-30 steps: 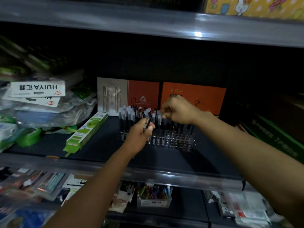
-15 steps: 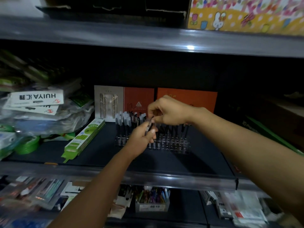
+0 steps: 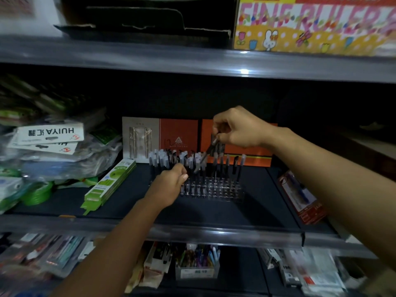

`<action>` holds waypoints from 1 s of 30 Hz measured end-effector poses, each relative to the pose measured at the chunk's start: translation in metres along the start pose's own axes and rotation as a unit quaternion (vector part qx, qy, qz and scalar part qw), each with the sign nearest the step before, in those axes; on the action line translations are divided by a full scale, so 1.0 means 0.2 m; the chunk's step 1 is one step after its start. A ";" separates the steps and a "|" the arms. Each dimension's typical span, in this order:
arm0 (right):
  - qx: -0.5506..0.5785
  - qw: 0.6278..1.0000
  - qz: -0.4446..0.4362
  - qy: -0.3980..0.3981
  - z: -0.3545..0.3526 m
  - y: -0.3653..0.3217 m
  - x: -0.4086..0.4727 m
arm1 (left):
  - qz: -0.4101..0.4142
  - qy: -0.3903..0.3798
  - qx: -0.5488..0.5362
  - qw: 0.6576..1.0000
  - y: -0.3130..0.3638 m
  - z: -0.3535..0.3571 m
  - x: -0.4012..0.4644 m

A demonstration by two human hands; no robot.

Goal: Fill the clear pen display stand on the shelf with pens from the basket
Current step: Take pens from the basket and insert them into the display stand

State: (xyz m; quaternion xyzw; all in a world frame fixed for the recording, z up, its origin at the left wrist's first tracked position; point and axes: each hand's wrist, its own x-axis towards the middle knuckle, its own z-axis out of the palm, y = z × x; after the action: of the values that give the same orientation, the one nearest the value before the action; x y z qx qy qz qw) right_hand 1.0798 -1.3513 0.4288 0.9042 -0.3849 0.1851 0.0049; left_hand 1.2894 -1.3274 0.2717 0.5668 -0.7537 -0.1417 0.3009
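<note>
The clear pen stand point(image 3: 211, 188) sits on the dark middle shelf point(image 3: 214, 213), toward the back, just in front of two orange boxes point(image 3: 179, 138) that lean against the rear wall. Pens point(image 3: 162, 159) stand upright in its back rows, thickest on the left side; the front rows show bare holes.

The right hand point(image 3: 240, 127) hovers above the right half of the stand, knuckles up, with its fingers curled and pinching a few dark pens point(image 3: 212, 147) by their upper ends. These pens hang tilted, tips pointing down and left toward the stand (how many there are is hard to tell in the dim light).

The left hand point(image 3: 171, 185) reaches in low at the stand's left front, its fingers curled up against the stand and the pens there. Whether it grasps a pen or only touches them cannot be told, since the fingertips are hidden behind the hand.

To the left on the same shelf lie a flat green package point(image 3: 110, 183), a roll of green tape point(image 3: 37, 192) and a heap of plastic-wrapped goods point(image 3: 57, 146). A red package point(image 3: 302, 197) lies at the right. On the shelf above stands a colourful box with a rabbit point(image 3: 310, 26).
</note>
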 end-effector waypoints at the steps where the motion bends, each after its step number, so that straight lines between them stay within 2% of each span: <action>1: -0.011 1.000 0.003 -0.003 0.00 0.01 -0.01 | -0.011 -0.012 0.010 1.000 0.01 0.00 0.00; 7: -0.055 0.998 0.030 -0.015 0.05 0.08 -0.03 | -0.007 -0.096 0.047 0.994 0.02 0.00 0.00; 10: -0.059 0.997 0.053 -0.021 0.10 0.12 -0.04 | -0.022 -0.082 0.047 0.995 -0.01 0.03 0.01; 17: -0.055 0.995 0.076 -0.028 0.19 0.18 -0.04 | 0.027 -0.052 0.055 0.997 -0.03 0.08 0.03; 24: -0.048 0.996 0.072 -0.037 0.24 0.21 0.00 | 0.036 -0.058 0.064 0.996 -0.03 0.14 0.04; 30: -0.030 0.993 0.081 -0.080 0.22 0.23 0.02 | 0.038 -0.054 0.058 0.996 -0.04 0.15 0.03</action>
State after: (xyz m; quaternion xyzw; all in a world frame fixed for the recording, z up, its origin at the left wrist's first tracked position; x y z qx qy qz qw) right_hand 1.0644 -1.3940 0.3829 0.8814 -0.4613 0.1005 -0.0136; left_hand 1.2753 -1.3397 0.2462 0.5456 -0.7970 -0.1163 0.2315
